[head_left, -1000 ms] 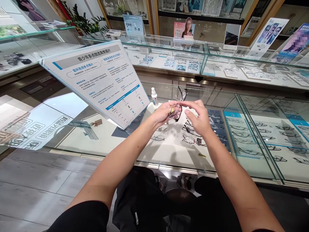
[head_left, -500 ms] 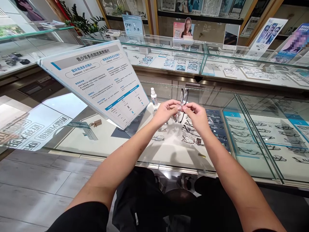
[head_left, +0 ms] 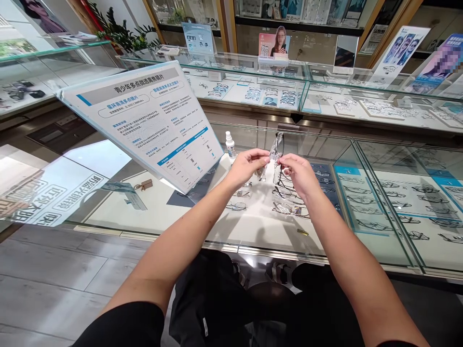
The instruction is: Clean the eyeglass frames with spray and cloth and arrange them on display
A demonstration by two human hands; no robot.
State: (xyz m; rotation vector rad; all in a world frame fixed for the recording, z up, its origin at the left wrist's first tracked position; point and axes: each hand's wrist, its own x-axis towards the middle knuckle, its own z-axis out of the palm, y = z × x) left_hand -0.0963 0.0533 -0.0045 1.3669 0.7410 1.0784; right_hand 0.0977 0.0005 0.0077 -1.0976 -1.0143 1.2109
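A pair of dark-rimmed glasses (head_left: 278, 144) is held up above the glass counter, between my two hands. The fingers of my left hand (head_left: 249, 166) are pinched at the left side of the glasses, near a clear lens. My right hand (head_left: 297, 173) pinches their right side, with its fingertips near the rim. Below and around the hands, several pairs of glasses (head_left: 285, 208) lie in rows in the display. A small white bottle (head_left: 230, 145) stands just beyond my left hand.
A large printed sign (head_left: 144, 125) leans at the left. Keys with a brown tag (head_left: 144, 184) are on the left part of the counter (head_left: 159, 217). More glass cases (head_left: 365, 86) with frames stand behind and to the right.
The glasses have turned between my hands, and their lenses show at a different angle. My right hand has moved slightly right, widening the gap between the hands.
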